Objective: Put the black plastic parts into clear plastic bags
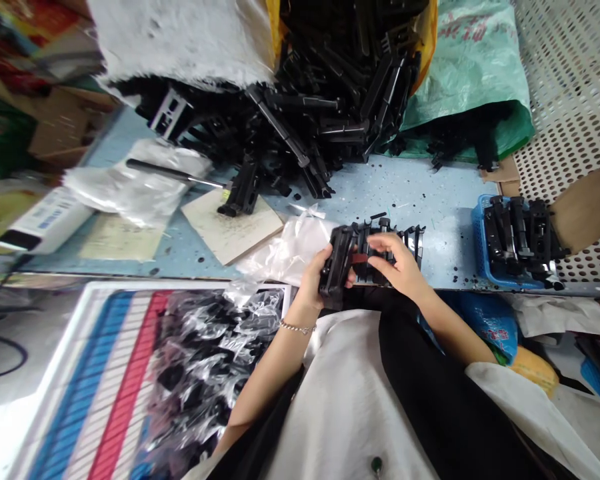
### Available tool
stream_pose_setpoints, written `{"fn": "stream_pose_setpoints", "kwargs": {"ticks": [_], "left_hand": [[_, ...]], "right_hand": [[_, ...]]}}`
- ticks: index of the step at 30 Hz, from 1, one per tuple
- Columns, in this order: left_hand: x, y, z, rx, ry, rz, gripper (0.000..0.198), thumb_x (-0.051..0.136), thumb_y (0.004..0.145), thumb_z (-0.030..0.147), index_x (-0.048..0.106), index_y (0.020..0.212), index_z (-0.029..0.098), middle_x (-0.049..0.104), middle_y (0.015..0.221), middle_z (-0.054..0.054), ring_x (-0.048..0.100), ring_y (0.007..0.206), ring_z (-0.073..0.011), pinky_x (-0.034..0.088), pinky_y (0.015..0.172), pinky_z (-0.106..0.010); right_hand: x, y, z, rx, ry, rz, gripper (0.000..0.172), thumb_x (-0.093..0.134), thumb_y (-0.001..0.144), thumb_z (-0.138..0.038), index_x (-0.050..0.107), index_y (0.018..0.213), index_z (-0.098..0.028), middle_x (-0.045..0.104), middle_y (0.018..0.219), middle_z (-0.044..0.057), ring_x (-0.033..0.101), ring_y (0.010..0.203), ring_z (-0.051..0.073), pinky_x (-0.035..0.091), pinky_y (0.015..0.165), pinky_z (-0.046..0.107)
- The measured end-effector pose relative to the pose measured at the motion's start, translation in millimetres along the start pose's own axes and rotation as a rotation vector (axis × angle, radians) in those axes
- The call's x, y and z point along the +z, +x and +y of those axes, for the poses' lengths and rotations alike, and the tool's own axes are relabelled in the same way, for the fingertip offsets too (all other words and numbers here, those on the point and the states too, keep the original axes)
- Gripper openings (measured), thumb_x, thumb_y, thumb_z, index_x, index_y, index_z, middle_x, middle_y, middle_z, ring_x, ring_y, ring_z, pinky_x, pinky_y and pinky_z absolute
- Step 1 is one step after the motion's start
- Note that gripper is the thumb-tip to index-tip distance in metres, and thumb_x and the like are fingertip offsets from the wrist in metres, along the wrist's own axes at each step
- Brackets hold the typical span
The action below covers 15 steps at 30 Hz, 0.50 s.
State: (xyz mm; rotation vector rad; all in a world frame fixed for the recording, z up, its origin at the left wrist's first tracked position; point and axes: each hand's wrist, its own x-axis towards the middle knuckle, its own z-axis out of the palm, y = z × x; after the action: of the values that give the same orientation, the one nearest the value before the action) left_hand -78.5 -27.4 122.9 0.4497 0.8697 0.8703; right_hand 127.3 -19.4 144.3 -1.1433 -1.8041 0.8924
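Note:
My left hand (313, 280) is closed around a black plastic part (336, 263), a long bracket-like piece held upright above the bench edge. Beside it, my right hand (398, 264) has its thumb and fingers apart, next to a small dark red strip (360, 258) at the held part; whether they touch, I cannot tell. Under and behind my right hand a row of similar black parts (414, 239) lies on the bench. Just left of my left hand are clear plastic bags (300, 243).
A large heap of black parts (300, 127) spills from sacks at the back. A screwdriver (175, 172) rests near a square board (230, 230). A blue basket (481, 243) of parts stands at right. Below left, a crate (87, 360) holds bagged parts (200, 373).

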Motion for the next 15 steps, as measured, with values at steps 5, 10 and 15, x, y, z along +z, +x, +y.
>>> {"fn": "stream_pose_setpoints", "kwargs": {"ticks": [5, 10, 15], "left_hand": [[-26.1, -25, -10, -0.344, 0.142, -0.269, 0.064, 0.053, 0.091, 0.068, 0.075, 0.075, 0.011, 0.071, 0.057, -0.014, 0.065, 0.046, -0.02, 0.053, 0.046, -0.027], [-45.7, -39, -17, -0.376, 0.234, -0.293, 0.073, 0.045, 0.092, 0.075, 0.079, 0.095, 0.01, 0.074, 0.065, -0.014, 0.069, 0.055, -0.0246, 0.056, 0.053, -0.034], [-77.5, -28, -7, 0.439, 0.78, 0.402, 0.038, 0.064, 0.091, 0.051, 0.077, 0.102, 0.017, 0.073, 0.097, -0.011, 0.067, 0.079, -0.0231, 0.057, 0.079, -0.04]], "right_hand": [[-4, 11, -1, -0.421, -0.38, -0.48, 0.053, 0.066, 0.095, -0.02, 0.054, 0.146, -0.026, 0.056, 0.152, 0.011, 0.051, 0.143, 0.03, 0.048, 0.116, 0.052], [-3, -2, 5, -0.447, -0.406, -0.666, 0.043, 0.065, 0.097, -0.029, 0.061, 0.139, -0.02, 0.072, 0.132, 0.013, 0.071, 0.118, 0.028, 0.06, 0.101, 0.044], [0, -1, 15, 0.071, -0.063, -0.448, 0.051, 0.073, 0.09, -0.045, 0.062, 0.136, -0.026, 0.074, 0.126, 0.01, 0.073, 0.112, 0.028, 0.061, 0.095, 0.044]]}}
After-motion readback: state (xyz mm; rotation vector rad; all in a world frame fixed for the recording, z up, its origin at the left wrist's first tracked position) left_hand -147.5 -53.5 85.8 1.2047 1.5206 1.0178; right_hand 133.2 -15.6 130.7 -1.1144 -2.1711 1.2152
